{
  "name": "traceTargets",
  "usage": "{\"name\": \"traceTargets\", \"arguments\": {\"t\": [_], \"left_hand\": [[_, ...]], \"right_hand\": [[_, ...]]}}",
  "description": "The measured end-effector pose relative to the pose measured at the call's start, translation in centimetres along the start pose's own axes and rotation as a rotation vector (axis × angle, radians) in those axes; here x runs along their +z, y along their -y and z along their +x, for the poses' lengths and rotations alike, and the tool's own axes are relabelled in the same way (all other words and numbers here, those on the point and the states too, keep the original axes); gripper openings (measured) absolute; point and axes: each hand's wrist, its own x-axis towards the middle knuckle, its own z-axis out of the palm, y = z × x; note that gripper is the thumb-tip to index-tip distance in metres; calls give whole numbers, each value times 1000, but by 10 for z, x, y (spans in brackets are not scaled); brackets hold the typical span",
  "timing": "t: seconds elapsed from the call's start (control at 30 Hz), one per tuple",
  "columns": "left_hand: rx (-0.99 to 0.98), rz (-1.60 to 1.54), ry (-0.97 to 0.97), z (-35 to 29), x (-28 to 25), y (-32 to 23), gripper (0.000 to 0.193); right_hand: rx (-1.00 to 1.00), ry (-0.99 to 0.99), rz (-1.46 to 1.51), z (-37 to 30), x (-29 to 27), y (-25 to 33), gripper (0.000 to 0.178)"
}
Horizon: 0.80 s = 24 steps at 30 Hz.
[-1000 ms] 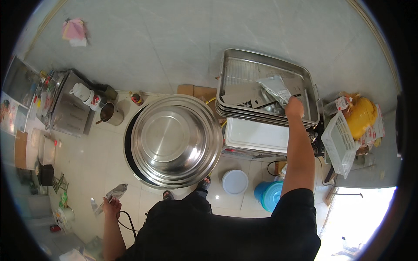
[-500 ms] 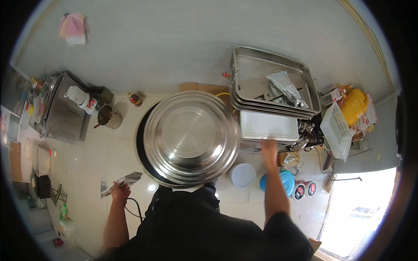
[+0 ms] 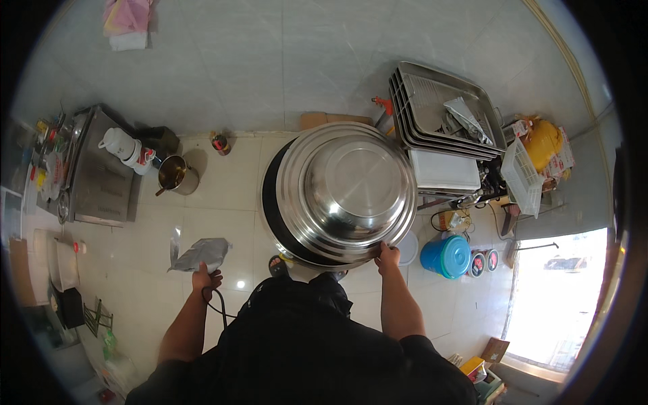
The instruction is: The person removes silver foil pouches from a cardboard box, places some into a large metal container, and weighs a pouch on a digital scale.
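My left hand (image 3: 205, 278) is closed on a crumpled silver foil pouch (image 3: 208, 252), held out to the left above the floor. In front of me, upside-down stainless steel basins (image 3: 361, 177) are piled over a big round vessel with a dark inside (image 3: 273, 214), which shows as a crescent along the left. The fingers of my right hand (image 3: 387, 259) are pinched on the pile's near right rim. A dark cord or hose (image 3: 221, 302) loops beside my left wrist; its ends are hidden.
Stacked metal trays (image 3: 449, 101) with foil packets stand at the right, above a white tray (image 3: 445, 170). A blue lidded bucket (image 3: 447, 256) and several tubs are on the floor nearby. To the left are a steel cabinet (image 3: 104, 179) and a metal pot (image 3: 178, 177).
My right hand has moved from the white tray's edge leftward to the basins' rim. The foil pouch has turned in my left hand. The whole view has shifted, and the basins appear farther right.
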Motion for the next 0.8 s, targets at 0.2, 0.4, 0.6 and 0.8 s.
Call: {"name": "traceTargets", "arguments": {"t": [0.2,0.4,0.6,0.8], "left_hand": [[-5,20,-78,5,-31,12,55],[-60,-115,26,27,-50,44,57],[-103,-156,60,26,-47,59,57],[-24,-82,9,2,-36,38,51]], "right_hand": [[-78,87,-123,-6,6,-2,35],[-108,83,-160,-22,13,13,37],[-106,144,-127,-28,37,8,40],[-119,187,-77,-7,82,7,39]]}}
